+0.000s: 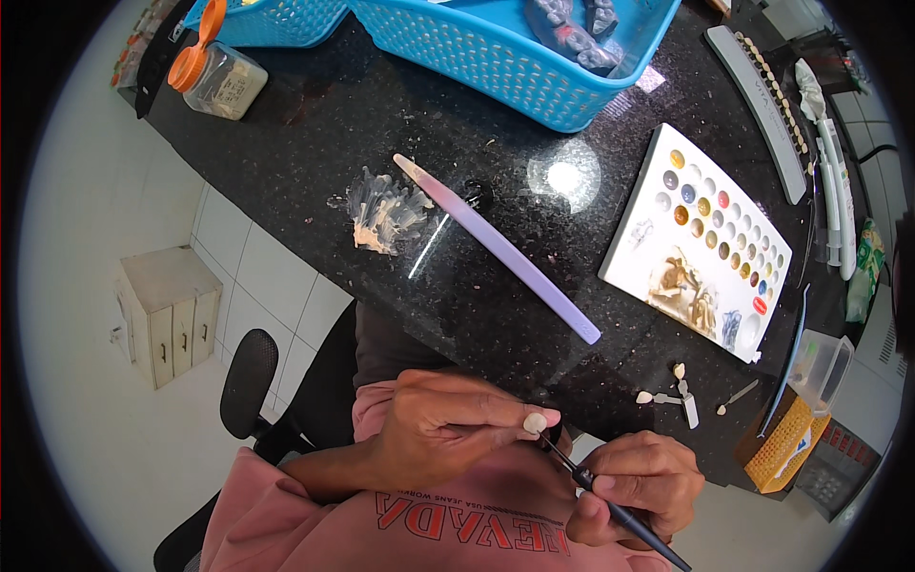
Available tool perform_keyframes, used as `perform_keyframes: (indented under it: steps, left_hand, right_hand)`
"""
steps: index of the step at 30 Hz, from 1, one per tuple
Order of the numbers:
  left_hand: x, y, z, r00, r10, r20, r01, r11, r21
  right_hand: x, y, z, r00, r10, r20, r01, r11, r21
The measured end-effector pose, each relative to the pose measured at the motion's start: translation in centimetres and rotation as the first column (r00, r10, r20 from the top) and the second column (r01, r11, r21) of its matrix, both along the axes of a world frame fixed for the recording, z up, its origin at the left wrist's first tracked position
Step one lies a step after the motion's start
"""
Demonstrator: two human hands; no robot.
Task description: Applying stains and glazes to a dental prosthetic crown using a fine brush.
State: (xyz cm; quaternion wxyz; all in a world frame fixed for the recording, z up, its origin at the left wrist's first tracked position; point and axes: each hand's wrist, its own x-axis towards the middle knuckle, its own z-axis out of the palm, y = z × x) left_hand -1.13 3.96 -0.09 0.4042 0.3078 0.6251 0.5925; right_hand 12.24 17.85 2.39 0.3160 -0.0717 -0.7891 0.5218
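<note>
Low over my lap, the fingertips of my left hand (443,419) pinch a small cream-white dental crown (535,422). My right hand (653,481) grips a thin brush (633,523) with a dark handle, held like a pen. The brush tip reaches up to the crown's lower side and appears to touch it. Beyond my hands lies a long lilac spatula (515,262) with a pale, smeared end. To the right, a white paint palette (624,262) has rows of wells with coloured pastes and brown smears at its near edge.
Small tooth samples on metal holders (686,405) lie right of my hands. A tooth shade guide (762,114), blue dental tool (786,367) and yellow woven box (777,462) line the right. Blue baskets (496,62) and an orange-lidded jar (225,91) stand behind a paste smear (386,210).
</note>
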Motion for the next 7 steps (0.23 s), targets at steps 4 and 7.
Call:
perform_keyframes:
  steps: [4, 7]
  left_hand:
    - [0.01, 0.08, 0.06, 1.000, 0.012, 0.004, -0.012, 1.000, 0.010]
    - [-0.03, 0.14, 0.15, 1.000, 0.011, 0.005, -0.011, 1.000, 0.014]
  right_hand:
    - [0.03, -0.16, -0.25, 0.999, -0.021, -0.027, 0.021, 1.000, -0.013]
    - [0.05, -0.11, -0.07, 1.000, -0.010, -0.009, 0.010, 1.000, 0.006]
